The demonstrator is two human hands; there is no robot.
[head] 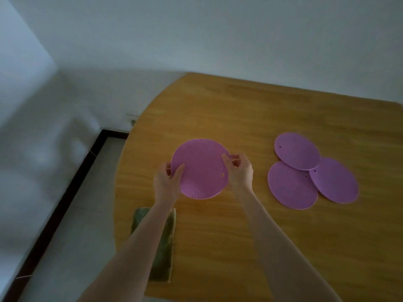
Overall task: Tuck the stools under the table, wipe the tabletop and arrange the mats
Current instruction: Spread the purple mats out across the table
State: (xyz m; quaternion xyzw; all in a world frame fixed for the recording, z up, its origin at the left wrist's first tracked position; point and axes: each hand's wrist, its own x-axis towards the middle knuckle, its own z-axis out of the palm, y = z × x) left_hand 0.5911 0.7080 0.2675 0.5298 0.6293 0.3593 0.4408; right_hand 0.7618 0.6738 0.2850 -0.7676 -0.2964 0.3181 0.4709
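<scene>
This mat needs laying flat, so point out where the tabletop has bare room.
Bare wood lies between the held mat and the three overlapping mats, across the far end of the table by the wall, and near you, right of the green cloth. Crowded: the right side, where those mats overlap.

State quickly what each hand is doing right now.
Left hand: grips the pink mat by its left edge.
Right hand: pinches the same mat's right edge.
</scene>
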